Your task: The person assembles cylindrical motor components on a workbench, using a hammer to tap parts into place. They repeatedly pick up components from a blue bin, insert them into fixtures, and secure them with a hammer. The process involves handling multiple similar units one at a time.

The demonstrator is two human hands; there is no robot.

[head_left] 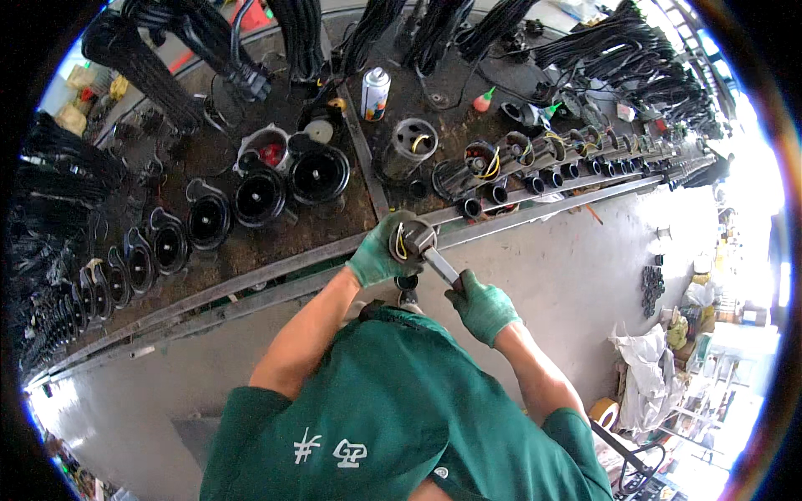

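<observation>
My left hand (378, 252), in a green glove, is wrapped round a short round metal motor housing (396, 244) at the bench's front edge. Yellow wire shows inside its mouth. In my gloved right hand (486, 311) is a hammer (441, 265) with a flat grey handle and a dark blocky head. That head lies over the housing's opening; whether it touches cannot be made out. Just behind, a larger open metal cylinder (409, 149) with a yellow wire stands on the bench. A small black cup-shaped part (406, 282) shows below my left hand.
Black round pump parts (261, 197) line the bench (334, 225) on the left. Motor housings with wires (480, 163) run along the right, with small black cups in front. A spray can (376, 93), a red squeeze bottle (483, 102) and black cable bundles (296, 37) stand farther back.
</observation>
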